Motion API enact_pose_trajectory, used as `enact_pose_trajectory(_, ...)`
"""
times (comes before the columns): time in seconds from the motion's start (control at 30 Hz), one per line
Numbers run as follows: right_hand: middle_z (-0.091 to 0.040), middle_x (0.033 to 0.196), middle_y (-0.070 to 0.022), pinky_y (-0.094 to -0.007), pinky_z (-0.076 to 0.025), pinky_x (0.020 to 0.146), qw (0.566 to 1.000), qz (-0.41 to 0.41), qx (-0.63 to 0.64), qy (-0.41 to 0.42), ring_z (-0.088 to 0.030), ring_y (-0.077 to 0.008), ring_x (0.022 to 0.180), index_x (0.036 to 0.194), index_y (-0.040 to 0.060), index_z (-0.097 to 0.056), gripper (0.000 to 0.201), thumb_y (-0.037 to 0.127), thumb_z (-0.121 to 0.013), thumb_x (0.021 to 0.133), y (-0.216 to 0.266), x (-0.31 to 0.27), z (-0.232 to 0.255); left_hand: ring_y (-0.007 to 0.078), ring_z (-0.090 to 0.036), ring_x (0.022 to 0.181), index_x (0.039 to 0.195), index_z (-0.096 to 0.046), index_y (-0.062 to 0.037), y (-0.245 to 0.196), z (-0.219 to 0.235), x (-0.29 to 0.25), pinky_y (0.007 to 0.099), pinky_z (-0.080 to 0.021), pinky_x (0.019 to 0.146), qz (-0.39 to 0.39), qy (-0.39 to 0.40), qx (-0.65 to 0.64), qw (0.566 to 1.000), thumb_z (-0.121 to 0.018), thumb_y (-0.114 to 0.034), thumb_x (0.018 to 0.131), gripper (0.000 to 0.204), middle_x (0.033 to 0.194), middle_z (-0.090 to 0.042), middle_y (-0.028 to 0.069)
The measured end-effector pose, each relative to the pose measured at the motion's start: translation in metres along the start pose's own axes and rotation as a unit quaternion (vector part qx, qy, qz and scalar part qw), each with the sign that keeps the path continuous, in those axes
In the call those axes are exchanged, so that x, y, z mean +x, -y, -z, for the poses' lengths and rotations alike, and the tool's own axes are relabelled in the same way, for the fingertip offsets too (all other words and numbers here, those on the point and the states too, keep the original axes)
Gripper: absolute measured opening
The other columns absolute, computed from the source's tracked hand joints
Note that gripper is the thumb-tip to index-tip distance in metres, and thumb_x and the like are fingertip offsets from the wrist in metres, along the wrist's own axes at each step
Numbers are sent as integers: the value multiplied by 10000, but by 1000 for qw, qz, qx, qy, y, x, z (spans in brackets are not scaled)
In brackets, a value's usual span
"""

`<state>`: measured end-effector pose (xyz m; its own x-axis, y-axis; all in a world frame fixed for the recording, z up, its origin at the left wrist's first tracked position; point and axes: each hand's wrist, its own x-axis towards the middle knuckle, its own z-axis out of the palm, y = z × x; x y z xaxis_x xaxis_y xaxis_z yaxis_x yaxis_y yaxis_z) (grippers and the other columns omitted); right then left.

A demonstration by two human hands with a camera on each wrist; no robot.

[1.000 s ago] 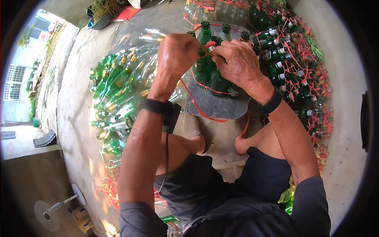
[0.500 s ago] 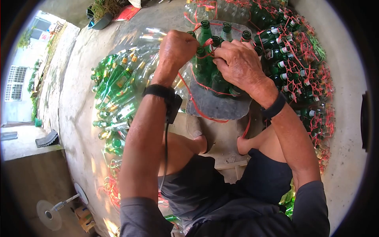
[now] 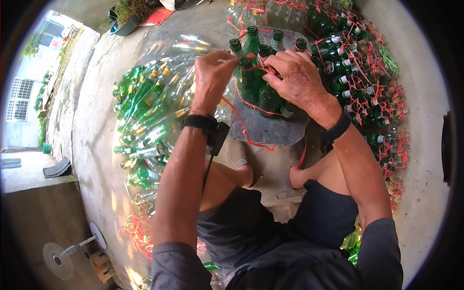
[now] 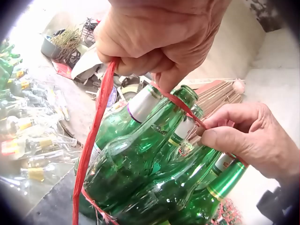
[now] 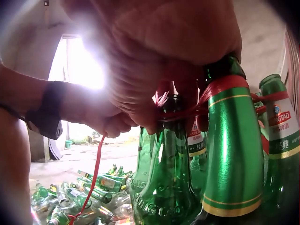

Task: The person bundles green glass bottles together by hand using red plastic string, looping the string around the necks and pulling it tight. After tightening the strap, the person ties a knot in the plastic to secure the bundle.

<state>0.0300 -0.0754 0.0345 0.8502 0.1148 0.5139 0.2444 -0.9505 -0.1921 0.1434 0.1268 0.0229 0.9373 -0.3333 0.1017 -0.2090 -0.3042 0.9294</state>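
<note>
A cluster of green glass bottles stands upright on a grey slab. Red plastic string circles the necks, and another loop runs round the bottles lower down. At the left of the cluster my left hand grips the string with curled fingers; one length hangs down from it and another stretches to the right hand. My right hand is over the right-hand necks, its thumb and forefinger pinching the string beside a bottle neck. In the right wrist view, that hand hides part of the necks.
Loose green and clear bottles lie heaped on the floor to the left. Bundles of bottles tied with red string stack along the right wall. Clear bottles stand behind the slab. A fan is at the lower left.
My left hand has come down slightly and its fingers have loosened from a tighter fist, uncovering a bottle mouth at the left. The right hand stays nearly in place over the necks.
</note>
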Motion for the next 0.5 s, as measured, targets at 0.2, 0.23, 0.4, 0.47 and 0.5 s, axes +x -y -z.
enact_pose_trajectory(0.2, -693, 926, -61, -451, -512, 891, 1000, 0, 23, -8, -673, -284, 983, 1031, 100, -701, 267, 230, -818, 829, -3, 0, 4, 44, -499, 667, 1083, -804, 39, -5, 6, -13, 258, -381, 574, 72, 35, -48, 996, -809, -251, 942, 323, 778, -658, -13)
enact_pose_trajectory(0.23, -693, 925, -63, -453, -514, 893, 1000, -1, 27, -5, -674, -287, 984, 1038, 100, -701, 276, 234, -821, 829, -4, 0, 4, 35, -467, 653, 1094, -806, 34, -4, 6, -14, 253, -349, 563, 70, 44, -54, 995, -801, -246, 953, 314, 773, -642, -28)
enact_pose_trajectory(0.4, -694, 936, -66, -451, -519, 901, 1000, 3, 25, -3, -674, -292, 995, 1053, 108, -704, 302, 248, -837, 820, -6, -1, 2, 31, -449, 656, 1152, -802, 32, 13, -1, -11, 249, -339, 565, 52, 48, -93, 993, -765, -211, 988, 295, 784, -630, -57)
enact_pose_trajectory(0.47, -689, 998, -68, -455, -522, 909, 1000, 12, 20, -9, -666, -294, 1030, 1049, 103, -707, 311, 241, -848, 808, -7, -1, 1, 33, -458, 674, 1190, -792, 32, 18, -1, -12, 244, -349, 580, 30, 67, -95, 993, -743, -185, 1004, 289, 799, -634, -70)
enact_pose_trajectory(0.5, -689, 998, -68, -455, -522, 909, 1000, 12, 20, -8, -666, -294, 1030, 1049, 103, -707, 311, 241, -848, 808, -7, -1, 2, 33, -458, 674, 1190, -792, 32, 17, -1, -12, 244, -349, 580, 30, 68, -95, 993, -743, -185, 1004, 289, 799, -634, -70)
